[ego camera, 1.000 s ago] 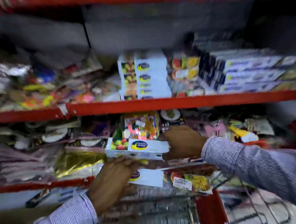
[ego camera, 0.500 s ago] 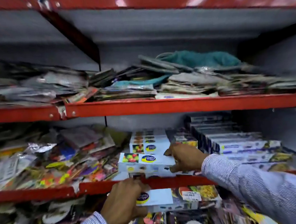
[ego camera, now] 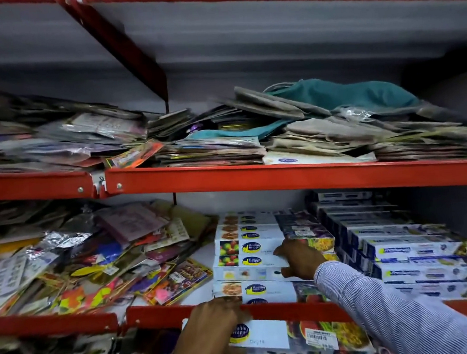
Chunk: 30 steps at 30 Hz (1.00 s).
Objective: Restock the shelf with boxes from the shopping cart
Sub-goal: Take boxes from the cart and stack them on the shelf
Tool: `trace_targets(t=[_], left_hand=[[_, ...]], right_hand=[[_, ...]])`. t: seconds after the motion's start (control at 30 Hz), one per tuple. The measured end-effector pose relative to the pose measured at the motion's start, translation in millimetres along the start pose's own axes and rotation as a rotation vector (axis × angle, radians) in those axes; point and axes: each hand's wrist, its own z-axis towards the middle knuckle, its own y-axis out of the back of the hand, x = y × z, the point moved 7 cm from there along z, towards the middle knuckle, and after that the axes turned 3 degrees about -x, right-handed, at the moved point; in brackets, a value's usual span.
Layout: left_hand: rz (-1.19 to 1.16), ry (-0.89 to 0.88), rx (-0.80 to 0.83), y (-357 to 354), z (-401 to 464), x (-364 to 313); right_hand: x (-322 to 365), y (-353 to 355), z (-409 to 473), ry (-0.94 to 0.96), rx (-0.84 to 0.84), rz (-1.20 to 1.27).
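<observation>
A stack of long white wrap boxes (ego camera: 247, 247) with fruit pictures and a blue-yellow logo stands on the middle red shelf (ego camera: 262, 310). My right hand (ego camera: 300, 259) rests on the stack, fingers spread against the end of the box second from the top of the front pile. Below the shelf edge, my left hand (ego camera: 212, 334) grips the left end of another white box (ego camera: 280, 335) with a price sticker. The shopping cart is out of view.
Dark blue and white boxes (ego camera: 412, 250) are stacked to the right of the white pile. Loose colourful packets (ego camera: 95, 267) cover the shelf's left half. The shelf above (ego camera: 281, 178) holds flat packets and teal cloth bags (ego camera: 339, 96).
The view has risen from the lower shelves to the stack. My right hand has set its box on the pile and now presses against it. My left hand still holds the second box below.
</observation>
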Motion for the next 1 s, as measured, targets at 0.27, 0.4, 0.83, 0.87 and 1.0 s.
trace_targets(t=[0.27,0.4,0.83,0.87,1.0], left_hand=[[0.004,0.005,0.001,-10.1,4.5,3.4],[0.028,-0.01,-0.035,-4.5,17.2,3.0],[0.032,0.114,-0.164,1.6,103.1,24.0],[0.032,0.116,-0.161,-0.5,107.3,24.3],[0.014,0.104,-0.157,-15.0,115.0,24.1]], right_hand=[[-5.0,2.0,-1.0,0.0,-0.149,0.081],[-5.2,8.9,-0.9,0.009,-0.202,0.07],[-16.8,16.7,2.6,0.068,-0.06,0.163],[-17.0,15.9,-0.7,0.073,-0.071,0.166],[-15.4,3.6,-16.7,0.063,-0.168,0.203]])
